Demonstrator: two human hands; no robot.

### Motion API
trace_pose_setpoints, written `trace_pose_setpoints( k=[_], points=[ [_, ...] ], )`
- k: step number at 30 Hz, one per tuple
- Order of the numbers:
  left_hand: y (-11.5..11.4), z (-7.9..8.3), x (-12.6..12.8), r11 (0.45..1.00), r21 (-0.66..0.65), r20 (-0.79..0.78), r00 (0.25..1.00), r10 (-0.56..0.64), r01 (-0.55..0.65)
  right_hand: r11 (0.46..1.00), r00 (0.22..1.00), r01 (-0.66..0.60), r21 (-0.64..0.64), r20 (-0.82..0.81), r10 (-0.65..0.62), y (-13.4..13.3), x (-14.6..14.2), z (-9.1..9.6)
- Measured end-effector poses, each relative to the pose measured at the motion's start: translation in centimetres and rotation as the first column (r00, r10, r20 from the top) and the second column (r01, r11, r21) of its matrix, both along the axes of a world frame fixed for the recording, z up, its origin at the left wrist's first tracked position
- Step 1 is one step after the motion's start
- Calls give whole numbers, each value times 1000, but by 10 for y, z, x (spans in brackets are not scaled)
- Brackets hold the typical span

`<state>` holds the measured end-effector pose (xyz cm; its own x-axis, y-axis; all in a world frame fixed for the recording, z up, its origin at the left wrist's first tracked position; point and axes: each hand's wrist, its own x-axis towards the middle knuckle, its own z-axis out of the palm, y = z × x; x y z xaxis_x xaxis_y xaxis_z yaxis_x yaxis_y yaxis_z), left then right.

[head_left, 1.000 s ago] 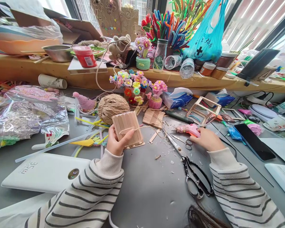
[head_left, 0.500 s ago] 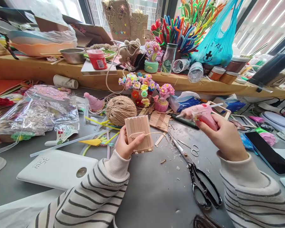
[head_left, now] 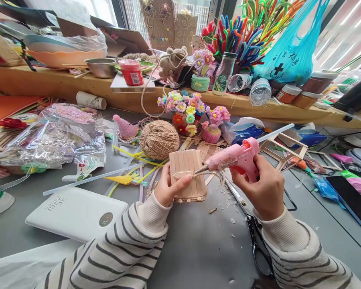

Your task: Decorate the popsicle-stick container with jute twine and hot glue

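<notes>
My left hand (head_left: 171,186) grips a small panel of wooden craft sticks (head_left: 189,160) by its left side, thumb across the front. Under the thumb lies a short crosswise stick (head_left: 182,174), and twine (head_left: 218,174) trails off to the right. Twine also seems to edge the panel's bottom. In my right hand (head_left: 260,186) is a pink hot glue gun (head_left: 231,156), a clear glue stick (head_left: 276,133) poking out of its back. The nozzle tip is at the panel's face, near the end of the crosswise stick; I cannot tell whether it touches.
A twine ball (head_left: 159,139) sits behind the panel. Large black-handled scissors (head_left: 260,251) lie partly under my right sleeve. A white power bank (head_left: 76,212) is at left, a phone (head_left: 351,202) at right. Craft flowers (head_left: 185,108) and a crowded ledge (head_left: 123,98) stand behind.
My right hand has brought the glue gun left and down, from above the table to the panel's face. The panel stays in my left hand; the view has shifted slightly.
</notes>
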<state>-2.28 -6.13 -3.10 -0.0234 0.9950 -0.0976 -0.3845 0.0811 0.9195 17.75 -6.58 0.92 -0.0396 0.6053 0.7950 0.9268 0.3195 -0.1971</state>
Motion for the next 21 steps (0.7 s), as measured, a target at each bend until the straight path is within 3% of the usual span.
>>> trace_pose_setpoints(
  k=[10,21],
  points=[
    [-1,0,-1,999,-2,0,999,-42,42,997,997,4,76,71,-10,-1,1,2],
    [-4,4,1,1000,-16,5,1000,-3,3,996,993,6,88,114,-16,-3,0,4]
  ],
)
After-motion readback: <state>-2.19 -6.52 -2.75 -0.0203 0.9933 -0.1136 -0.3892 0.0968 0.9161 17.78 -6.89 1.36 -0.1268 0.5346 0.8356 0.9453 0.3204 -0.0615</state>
